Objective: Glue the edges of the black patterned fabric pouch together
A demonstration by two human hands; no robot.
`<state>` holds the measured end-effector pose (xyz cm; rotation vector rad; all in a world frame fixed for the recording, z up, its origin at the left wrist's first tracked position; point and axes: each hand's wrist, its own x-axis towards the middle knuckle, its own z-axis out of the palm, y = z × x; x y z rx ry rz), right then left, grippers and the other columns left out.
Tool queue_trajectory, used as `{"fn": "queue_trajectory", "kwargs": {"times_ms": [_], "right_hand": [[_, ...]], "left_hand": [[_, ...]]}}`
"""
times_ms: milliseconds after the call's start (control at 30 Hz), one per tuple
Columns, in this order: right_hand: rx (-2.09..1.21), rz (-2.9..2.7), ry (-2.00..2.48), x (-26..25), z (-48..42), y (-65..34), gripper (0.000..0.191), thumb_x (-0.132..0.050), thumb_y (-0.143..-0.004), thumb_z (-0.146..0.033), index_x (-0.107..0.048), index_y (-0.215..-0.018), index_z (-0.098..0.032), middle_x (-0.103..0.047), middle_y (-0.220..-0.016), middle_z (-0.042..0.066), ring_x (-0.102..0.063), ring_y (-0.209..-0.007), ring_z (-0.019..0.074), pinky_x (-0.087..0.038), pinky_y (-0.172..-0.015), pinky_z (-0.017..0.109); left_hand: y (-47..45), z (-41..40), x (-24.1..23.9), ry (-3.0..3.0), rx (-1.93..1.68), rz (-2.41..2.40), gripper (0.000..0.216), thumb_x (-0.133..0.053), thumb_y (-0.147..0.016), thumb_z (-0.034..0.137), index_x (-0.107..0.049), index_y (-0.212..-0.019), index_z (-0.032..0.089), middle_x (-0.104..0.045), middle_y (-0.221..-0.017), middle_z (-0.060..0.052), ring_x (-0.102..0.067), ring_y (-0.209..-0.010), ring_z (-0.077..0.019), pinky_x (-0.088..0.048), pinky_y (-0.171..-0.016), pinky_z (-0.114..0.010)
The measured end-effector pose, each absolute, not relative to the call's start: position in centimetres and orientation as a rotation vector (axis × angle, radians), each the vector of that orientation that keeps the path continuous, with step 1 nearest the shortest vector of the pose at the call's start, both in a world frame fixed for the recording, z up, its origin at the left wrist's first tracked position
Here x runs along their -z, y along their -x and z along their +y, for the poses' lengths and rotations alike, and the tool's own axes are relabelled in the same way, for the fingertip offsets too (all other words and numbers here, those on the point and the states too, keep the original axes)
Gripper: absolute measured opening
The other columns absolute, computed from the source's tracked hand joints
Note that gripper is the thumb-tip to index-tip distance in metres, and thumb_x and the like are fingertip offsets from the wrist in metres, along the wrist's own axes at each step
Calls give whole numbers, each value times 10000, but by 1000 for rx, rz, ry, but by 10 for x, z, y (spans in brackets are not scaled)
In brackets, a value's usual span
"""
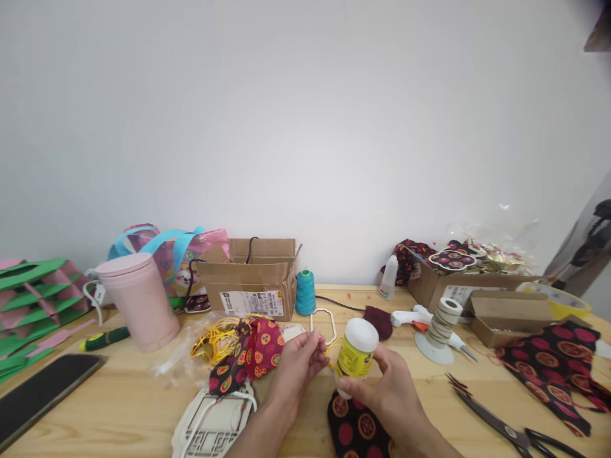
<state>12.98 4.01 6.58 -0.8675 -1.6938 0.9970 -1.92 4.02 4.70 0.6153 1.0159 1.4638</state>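
Observation:
My right hand [394, 397] grips a small white jar [356, 356] with a white lid and a yellow label, held slightly tilted above the table. Just left of the jar, my left hand [300, 359] has its fingertips pinched together; whatever may be between them is too small to make out. Under the right hand lies a black fabric piece [351, 429] with red and orange round patterns, partly covered by the hand. Red and black patterned cloth [260, 350] and a pale cut-out frame [214, 423] with white cord lie left of my left forearm.
A teal thread cone [305, 294], an open cardboard box [252, 292] and a pink tumbler [140, 305] stand toward the back. On the right are black scissors [496, 420], a ribbon spool [446, 324] and a white glue gun [413, 317]. A phone [45, 394] lies left.

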Motion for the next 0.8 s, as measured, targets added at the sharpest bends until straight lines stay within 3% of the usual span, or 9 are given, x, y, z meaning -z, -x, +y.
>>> {"fn": "queue_trajectory", "kwargs": {"times_ms": [433,700,800], "right_hand": [[-1130,-1571,869,-67,43,-128,283,-769,-534,-252,-662,-786,-181,-685,-797,20,-586,-737,217,-443,-643,280],[-1545,-890,823,-62,61,-136,268,-779,-539,-306,-642,-684,-127,-667,-625,15,-563,-581,140,-432,-565,239],[-1584,-742,788,-61,69,-139,289,-766,-541,-357,-632,-686,-145,-660,-634,-4,-561,-605,127,-443,-597,231]], "left_hand": [[21,39,-47,-644,-1447,1036,316,-709,-601,412,-558,-609,135,-531,-569,29,-496,-521,-56,-465,-584,-196],[27,36,-64,-843,-1377,1149,352,-707,-559,461,-559,-612,147,-522,-588,52,-467,-531,-51,-441,-613,-207],[26,29,-72,-1045,-1281,1242,274,-720,-562,386,-612,-615,140,-560,-568,39,-473,-535,-70,-396,-565,-193]]}}
